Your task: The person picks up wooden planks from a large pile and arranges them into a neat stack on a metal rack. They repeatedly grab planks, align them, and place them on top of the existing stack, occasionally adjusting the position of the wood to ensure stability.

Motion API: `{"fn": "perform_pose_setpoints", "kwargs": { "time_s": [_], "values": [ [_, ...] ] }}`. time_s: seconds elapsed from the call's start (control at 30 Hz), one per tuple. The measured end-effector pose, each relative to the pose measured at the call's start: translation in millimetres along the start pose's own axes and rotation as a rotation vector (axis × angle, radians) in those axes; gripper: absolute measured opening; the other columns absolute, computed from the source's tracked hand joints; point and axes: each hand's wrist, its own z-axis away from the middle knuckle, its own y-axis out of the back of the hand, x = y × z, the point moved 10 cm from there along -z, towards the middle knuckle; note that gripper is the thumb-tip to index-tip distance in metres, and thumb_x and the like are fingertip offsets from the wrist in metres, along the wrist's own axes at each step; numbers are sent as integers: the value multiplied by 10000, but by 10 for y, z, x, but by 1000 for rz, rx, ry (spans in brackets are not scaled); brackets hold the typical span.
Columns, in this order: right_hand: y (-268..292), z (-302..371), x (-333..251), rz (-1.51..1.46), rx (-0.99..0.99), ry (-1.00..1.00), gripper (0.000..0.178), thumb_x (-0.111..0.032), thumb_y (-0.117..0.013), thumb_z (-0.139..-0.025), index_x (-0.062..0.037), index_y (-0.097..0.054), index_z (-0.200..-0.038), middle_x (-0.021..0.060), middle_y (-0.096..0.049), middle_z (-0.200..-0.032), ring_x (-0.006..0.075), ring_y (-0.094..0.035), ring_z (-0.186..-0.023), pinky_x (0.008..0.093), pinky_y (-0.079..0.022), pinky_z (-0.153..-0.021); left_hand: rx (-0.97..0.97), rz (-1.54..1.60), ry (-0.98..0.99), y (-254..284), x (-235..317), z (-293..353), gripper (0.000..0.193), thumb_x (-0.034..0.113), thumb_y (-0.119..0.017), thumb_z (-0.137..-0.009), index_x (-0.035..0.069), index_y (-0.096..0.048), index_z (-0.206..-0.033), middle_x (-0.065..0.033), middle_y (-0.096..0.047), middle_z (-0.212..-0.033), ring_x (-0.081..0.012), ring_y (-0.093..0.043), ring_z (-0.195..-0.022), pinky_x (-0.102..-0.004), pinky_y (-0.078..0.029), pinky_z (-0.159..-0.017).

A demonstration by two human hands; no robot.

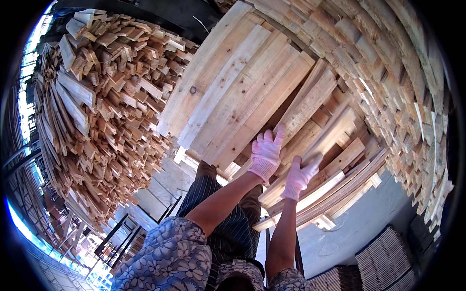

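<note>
My left hand (pixel 266 153), in a pale pink knitted glove, has its fingers stretched out and apart. It rests by the near end of a wooden plank (pixel 310 104) that lies at a slant beside a flat row of planks (pixel 238 92). My right hand (pixel 301 178), gloved alike, grips the near part of another plank (pixel 332 133), which is smeared by motion. Its fingers and thumb lie on either side of that board. Below and right of it lie several loose boards (pixel 335 167), stacked unevenly.
A tall pile of boards with their ends outward (pixel 121 97) stands at the left. Another high stack (pixel 378 72) rises along the right. Bundled slats (pixel 383 259) sit at the lower right on a grey floor (pixel 335 233). Dark metal bars (pixel 126 228) stand at the lower left.
</note>
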Motion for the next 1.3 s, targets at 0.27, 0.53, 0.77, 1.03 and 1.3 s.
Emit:
{"fn": "perform_pose_setpoints", "kwargs": {
  "time_s": [0.27,0.53,0.77,1.03,1.3],
  "values": [
    [-366,-309,126,-16,55,206,766,-494,-542,-1000,-234,-183,-1625,253,-430,-1299,422,-534,-1143,480,-470,-962,371,57,-345,1359,-519,15,608,384,-697,-882,117,-512,-1396,-215,-510,-1391,-411,-497,-1269,-519,-423,-1063],
    [-836,49,-711,-173,-25,138,666,-492,-479,-1026,-255,-245,-1603,236,-406,-1322,424,-515,-1152,497,-443,-964,-33,191,272,1708,-3651,-850,486,470,-549,-1000,109,-605,-1320,-248,-570,-1319,-435,-593,-1138,-469,-512,-954],
    [-647,133,-1280,396,-145,79,860,-594,-599,-926,-197,-237,-1598,258,-416,-1346,462,-500,-1176,525,-438,-1000,249,28,383,1832,-3684,-60,575,474,-556,-982,51,-565,-1371,-290,-544,-1328,-418,-532,-1244,-486,-449,-1039],
    [-588,288,-1297,300,11,228,789,-414,-663,-926,-208,-278,-1582,269,-431,-1231,438,-522,-1069,526,-472,-908,122,1263,958,850,-4150,692,846,339,-784,-862,192,-273,-1520,-137,-574,-1124,-209,-652,-709,-322,-590,-518],
    [-120,-304,-538,334,3,200,596,-359,-560,-996,-234,-374,-1548,261,-426,-1346,428,-521,-1165,477,-469,-968,-145,845,835,1182,-4078,289,832,525,-714,-878,109,-369,-1510,-82,-628,-1048,-128,-598,-765,-269,-524,-601]
  ]
}}
